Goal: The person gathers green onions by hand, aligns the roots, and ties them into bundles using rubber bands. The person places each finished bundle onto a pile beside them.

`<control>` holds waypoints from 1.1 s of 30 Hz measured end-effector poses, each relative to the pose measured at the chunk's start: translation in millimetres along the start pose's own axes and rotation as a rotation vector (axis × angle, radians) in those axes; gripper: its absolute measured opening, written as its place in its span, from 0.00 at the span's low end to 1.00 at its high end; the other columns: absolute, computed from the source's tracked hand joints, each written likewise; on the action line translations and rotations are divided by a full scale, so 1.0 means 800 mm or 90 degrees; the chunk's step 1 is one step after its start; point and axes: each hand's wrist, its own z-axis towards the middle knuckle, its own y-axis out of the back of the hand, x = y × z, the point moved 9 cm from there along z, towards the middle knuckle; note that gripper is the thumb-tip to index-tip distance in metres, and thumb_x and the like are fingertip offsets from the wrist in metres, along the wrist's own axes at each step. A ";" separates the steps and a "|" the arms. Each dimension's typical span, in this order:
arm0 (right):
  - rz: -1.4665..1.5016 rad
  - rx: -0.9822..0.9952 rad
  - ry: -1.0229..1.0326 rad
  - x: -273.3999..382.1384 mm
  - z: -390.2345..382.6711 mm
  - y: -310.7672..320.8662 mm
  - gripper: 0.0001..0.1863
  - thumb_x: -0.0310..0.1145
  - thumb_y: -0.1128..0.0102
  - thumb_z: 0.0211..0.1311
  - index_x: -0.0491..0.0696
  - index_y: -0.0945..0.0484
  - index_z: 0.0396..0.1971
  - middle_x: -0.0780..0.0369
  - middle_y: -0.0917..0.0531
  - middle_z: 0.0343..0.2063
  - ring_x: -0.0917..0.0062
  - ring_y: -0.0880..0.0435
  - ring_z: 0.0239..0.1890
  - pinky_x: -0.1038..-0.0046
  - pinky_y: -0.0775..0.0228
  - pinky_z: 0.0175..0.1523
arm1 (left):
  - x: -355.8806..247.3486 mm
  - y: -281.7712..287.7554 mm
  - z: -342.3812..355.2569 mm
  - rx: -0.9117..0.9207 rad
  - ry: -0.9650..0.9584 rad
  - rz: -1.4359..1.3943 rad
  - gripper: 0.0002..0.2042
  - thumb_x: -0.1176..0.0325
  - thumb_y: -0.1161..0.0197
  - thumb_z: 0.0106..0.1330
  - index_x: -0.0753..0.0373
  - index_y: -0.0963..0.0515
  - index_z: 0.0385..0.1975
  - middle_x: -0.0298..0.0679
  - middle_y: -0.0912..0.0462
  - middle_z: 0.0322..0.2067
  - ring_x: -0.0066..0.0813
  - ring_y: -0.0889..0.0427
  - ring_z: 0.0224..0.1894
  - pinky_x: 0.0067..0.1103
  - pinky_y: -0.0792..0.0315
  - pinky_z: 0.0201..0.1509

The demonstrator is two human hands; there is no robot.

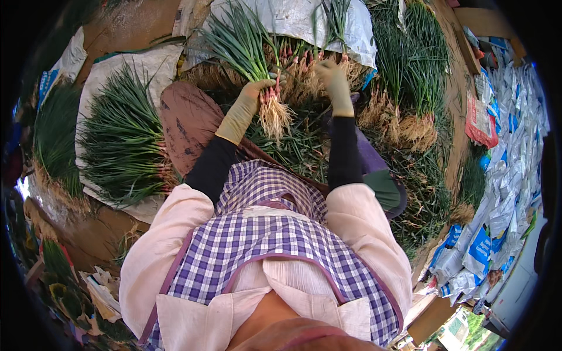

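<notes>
My left hand [257, 90], in a pale yellowish glove, is closed around a bunch of spring onions [270, 96] just above their reddish bulbs. Its long green leaves point up and away to the left, and its pale roots hang down. To the right, my right hand [333, 79], gloved alike, reaches over the far pile of spring onions [301, 67]. Its fingers are curled together at a single spring onion [318, 44], whose leaves look blurred. Another tuft of spring onions [338, 26] stands just beyond that hand.
A white sheet [281, 20] covers part of the far pile. Bundles of spring onions [120, 140] lie on a pale sack at left, and more bundles [418, 82] at right. Loose green leaves [298, 143] litter the ground before me. Crumpled silver-blue plastic sacks [506, 158] heap up at far right.
</notes>
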 end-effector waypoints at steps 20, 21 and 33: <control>-0.709 -0.348 -0.277 -0.044 -0.060 0.461 0.20 0.44 0.51 0.60 0.45 0.23 0.44 0.57 0.17 0.30 0.69 0.18 0.31 0.70 0.28 0.38 | -0.065 -0.119 -0.073 0.157 -0.064 0.183 0.11 0.74 0.43 0.55 0.70 0.24 0.37 0.48 0.21 0.43 0.23 0.24 0.23 0.17 0.29 0.26; -0.840 -0.356 -0.292 -0.025 -0.058 0.436 0.20 0.46 0.50 0.60 0.47 0.23 0.44 0.57 0.17 0.31 0.67 0.18 0.33 0.69 0.28 0.39 | -0.064 -0.108 -0.069 0.117 -0.060 0.177 0.11 0.74 0.45 0.57 0.70 0.24 0.38 0.48 0.20 0.41 0.16 0.25 0.13 0.10 0.30 0.13; -0.253 -0.221 0.002 -0.006 0.016 0.069 0.18 0.45 0.46 0.60 0.43 0.25 0.29 0.58 0.21 0.22 0.69 0.23 0.24 0.65 0.34 0.29 | -0.022 -0.033 -0.023 0.019 -0.013 0.086 0.14 0.73 0.44 0.62 0.73 0.26 0.45 0.41 0.19 0.28 0.23 0.21 0.26 0.16 0.27 0.27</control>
